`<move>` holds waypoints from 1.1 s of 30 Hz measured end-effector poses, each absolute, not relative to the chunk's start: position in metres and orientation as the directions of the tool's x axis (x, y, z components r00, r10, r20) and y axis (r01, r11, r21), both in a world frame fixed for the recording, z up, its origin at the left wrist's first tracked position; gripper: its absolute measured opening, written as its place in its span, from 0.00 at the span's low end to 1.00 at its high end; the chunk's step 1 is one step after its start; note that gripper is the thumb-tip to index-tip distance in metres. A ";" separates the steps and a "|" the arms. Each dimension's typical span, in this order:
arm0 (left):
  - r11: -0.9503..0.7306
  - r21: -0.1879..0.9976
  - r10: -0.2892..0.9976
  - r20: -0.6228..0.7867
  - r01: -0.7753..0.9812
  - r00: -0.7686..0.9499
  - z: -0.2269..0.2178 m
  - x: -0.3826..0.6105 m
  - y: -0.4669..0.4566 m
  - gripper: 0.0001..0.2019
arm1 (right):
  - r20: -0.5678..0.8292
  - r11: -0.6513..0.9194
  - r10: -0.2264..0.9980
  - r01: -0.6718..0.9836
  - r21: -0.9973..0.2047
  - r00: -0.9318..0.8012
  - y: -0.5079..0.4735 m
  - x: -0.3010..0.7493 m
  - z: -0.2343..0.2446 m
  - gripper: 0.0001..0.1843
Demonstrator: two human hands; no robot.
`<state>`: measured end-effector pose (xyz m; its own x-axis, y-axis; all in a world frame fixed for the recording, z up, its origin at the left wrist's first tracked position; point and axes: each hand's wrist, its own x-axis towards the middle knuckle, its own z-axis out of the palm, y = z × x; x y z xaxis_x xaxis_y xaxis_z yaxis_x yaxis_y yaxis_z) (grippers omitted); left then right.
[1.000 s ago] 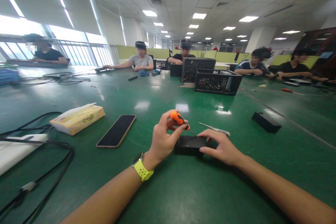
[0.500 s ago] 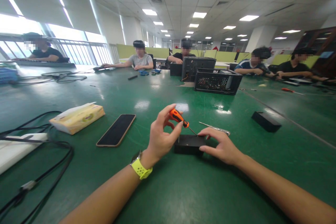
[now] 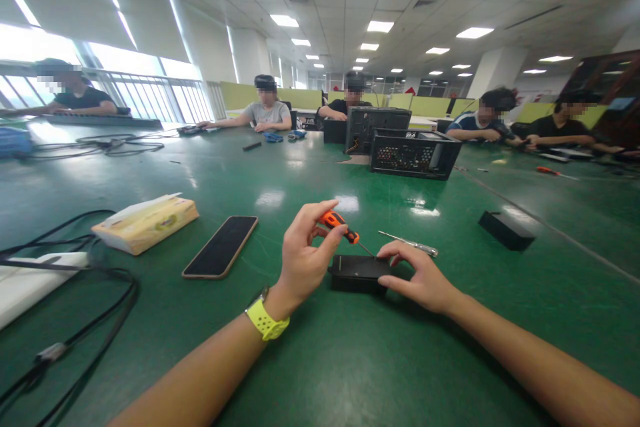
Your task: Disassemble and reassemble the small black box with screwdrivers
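My left hand [image 3: 309, 250] pinches the orange and black handle of a screwdriver [image 3: 341, 225] between thumb and fingers. The shaft slants down to the right, its tip at the far right part of a black rectangular box [image 3: 359, 274]. That box lies on the green table, and my right hand [image 3: 419, 275] grips its right end with thumb in front and fingers behind. Whether the tip sits in a screw is too small to tell. Just behind the box lies a second, slim screwdriver [image 3: 408, 243] with a clear handle.
To the left are a phone [image 3: 221, 247], a tissue pack [image 3: 146, 223], a white power strip [image 3: 35, 283] and black cables. Another black box [image 3: 507, 230] lies to the right. A metal computer case [image 3: 415, 155] stands farther back. Several people sit around the table [image 3: 320, 360].
My left hand has shifted very slightly left with the screwdriver, its fingers turned a little on the handle. The right hand stays at the box.
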<state>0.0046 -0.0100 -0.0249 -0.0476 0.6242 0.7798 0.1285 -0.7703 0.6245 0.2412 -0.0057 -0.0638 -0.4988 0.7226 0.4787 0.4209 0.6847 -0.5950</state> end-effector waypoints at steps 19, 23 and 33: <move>-0.763 0.646 0.645 0.757 -0.022 -0.107 -0.019 0.006 -0.014 0.17 | 0.472 0.677 0.728 0.416 -0.607 -0.497 -0.005 0.241 -0.066 0.16; -0.739 0.666 0.674 0.735 -0.102 -0.076 -0.018 0.008 -0.017 0.16 | 0.464 0.672 0.734 0.431 -0.602 -0.497 -0.005 0.242 -0.065 0.16; -0.773 0.634 0.632 0.771 0.003 -0.077 -0.023 0.005 -0.014 0.16 | 0.477 0.688 0.718 0.412 -0.597 -0.507 -0.004 0.241 -0.066 0.16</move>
